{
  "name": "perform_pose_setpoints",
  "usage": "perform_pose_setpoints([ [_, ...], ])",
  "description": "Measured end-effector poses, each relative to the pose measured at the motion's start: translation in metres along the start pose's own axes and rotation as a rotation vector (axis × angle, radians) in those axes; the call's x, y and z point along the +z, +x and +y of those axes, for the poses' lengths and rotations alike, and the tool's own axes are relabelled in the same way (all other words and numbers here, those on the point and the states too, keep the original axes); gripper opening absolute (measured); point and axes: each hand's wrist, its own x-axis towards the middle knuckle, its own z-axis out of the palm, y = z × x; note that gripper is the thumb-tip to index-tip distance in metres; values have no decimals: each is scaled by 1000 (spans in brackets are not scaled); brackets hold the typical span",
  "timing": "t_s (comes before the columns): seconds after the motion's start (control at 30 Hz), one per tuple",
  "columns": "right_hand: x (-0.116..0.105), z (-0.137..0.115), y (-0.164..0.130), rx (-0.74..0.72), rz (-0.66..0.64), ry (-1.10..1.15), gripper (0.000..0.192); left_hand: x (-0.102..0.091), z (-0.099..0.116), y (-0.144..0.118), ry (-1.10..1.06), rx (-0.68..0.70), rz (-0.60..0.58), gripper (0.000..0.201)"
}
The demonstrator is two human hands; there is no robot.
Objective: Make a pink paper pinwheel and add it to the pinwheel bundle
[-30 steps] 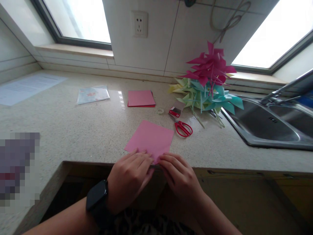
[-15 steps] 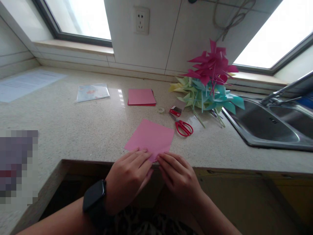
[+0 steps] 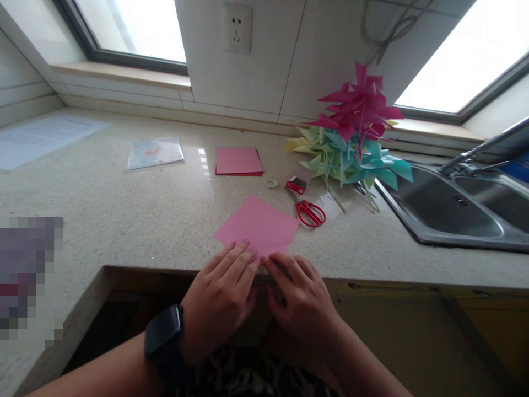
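A square sheet of pink paper (image 3: 258,223) lies turned like a diamond on the counter, its near corner at the front edge. My left hand (image 3: 225,286), with a dark watch (image 3: 164,331) on the wrist, rests its outstretched fingers flat on the paper's near left part. Opposite it, my right hand (image 3: 300,289) presses its fingertips down at the near corner, its thumb held apart below the counter edge. Both hands partly hide that corner, so I cannot tell whether it is creased. Red-handled scissors (image 3: 309,213) lie just right of the paper.
Behind lie a pink paper stack (image 3: 237,161), a tape roll (image 3: 271,183) and a small red box (image 3: 296,184). Paper pinwheels (image 3: 355,127) are heaped at the back right, beside a steel sink (image 3: 446,204). A clear packet (image 3: 155,153) and a printed sheet (image 3: 45,138) lie left.
The pink sheet has slid slightly away from me and to the right, turning a little. Both hands stay on it, and my right fingertips have shifted toward the near corner.
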Motion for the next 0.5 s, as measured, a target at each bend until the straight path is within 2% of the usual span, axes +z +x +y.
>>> perform_pose_setpoints([
  [0.5,2,-7,3,67,-40,-72,55,7,-1,-3,105,90,-45,46],
])
